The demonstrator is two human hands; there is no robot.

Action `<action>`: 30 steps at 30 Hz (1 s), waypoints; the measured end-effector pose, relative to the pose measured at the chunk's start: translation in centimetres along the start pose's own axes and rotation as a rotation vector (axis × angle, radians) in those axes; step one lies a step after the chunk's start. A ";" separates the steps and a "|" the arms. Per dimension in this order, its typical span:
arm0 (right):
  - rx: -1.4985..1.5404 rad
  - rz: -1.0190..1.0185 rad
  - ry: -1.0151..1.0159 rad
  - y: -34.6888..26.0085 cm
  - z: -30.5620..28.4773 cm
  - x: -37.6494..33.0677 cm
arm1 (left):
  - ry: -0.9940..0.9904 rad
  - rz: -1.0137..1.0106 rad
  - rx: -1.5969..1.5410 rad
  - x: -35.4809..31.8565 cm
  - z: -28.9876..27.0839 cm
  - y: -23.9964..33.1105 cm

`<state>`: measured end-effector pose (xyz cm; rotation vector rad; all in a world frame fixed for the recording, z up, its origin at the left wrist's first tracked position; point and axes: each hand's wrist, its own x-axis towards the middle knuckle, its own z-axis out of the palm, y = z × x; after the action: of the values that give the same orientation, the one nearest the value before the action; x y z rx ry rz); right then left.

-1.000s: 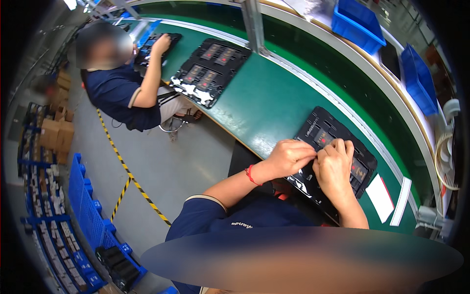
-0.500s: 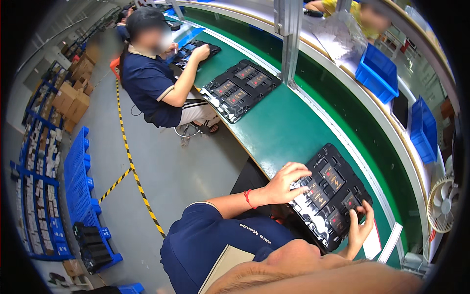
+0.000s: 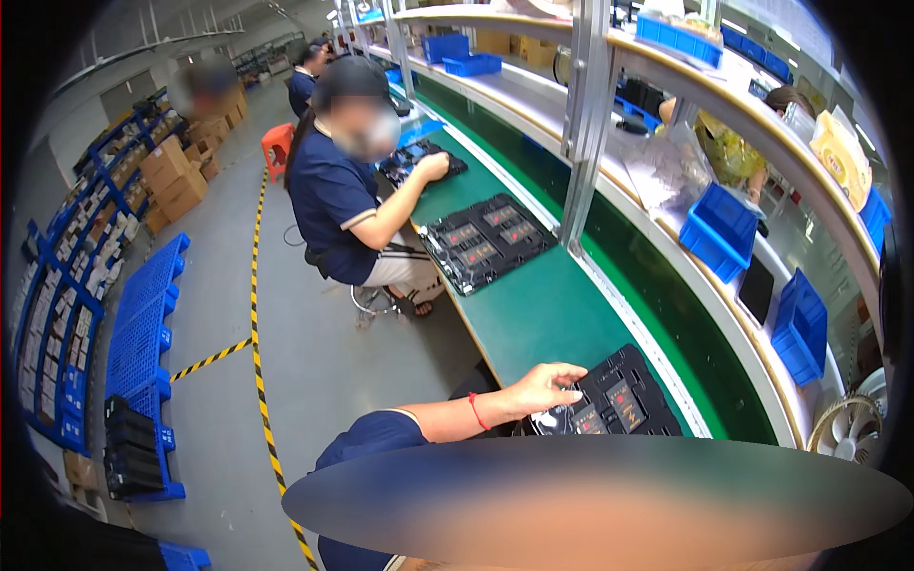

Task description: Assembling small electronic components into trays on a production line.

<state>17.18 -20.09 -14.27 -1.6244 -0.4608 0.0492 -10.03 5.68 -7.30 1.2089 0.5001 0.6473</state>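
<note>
A black plastic tray [image 3: 657, 412] lies at the near end of the green bench, its lower part hidden by a blurred patch. Square dark pieces with orange marks sit in its recesses; one dark piece [image 3: 625, 403] shows plainly. My left hand [image 3: 543, 389], a red cord at its wrist, reaches over the tray's left edge. Its fingers are bent but apart, and I see nothing held between them. Whether the fingertips touch the tray is hard to tell. My right hand is hidden.
Farther along the green bench [image 3: 562, 328] lies another black tray [image 3: 490, 241]. A co-worker [image 3: 338, 190] sits beyond it, hands on a smaller black part. A metal post [image 3: 583, 133] rises at the bench's far edge. Blue bins [image 3: 719, 231] and a fan [image 3: 847, 428] stand right.
The view has tilted up, so the near tray sits lower and its lower part is covered. My left hand's fingers have curled more. My right hand has gone out of sight.
</note>
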 end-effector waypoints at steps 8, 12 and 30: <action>0.045 0.010 0.073 -5.1 2.2 -1.1 | -0.111 -0.420 -0.469 1.2 1.8 2.9; 0.039 0.031 0.031 -3.1 1.3 -0.2 | -0.312 -0.454 -0.453 1.0 1.6 4.0; 0.099 0.044 0.041 1.6 -0.7 0.2 | 0.423 0.269 -0.512 -2.7 -14.8 7.3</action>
<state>17.99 -20.76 -15.66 -1.5351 -0.3857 0.0704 -23.20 15.55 -4.54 0.6541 0.4840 1.1943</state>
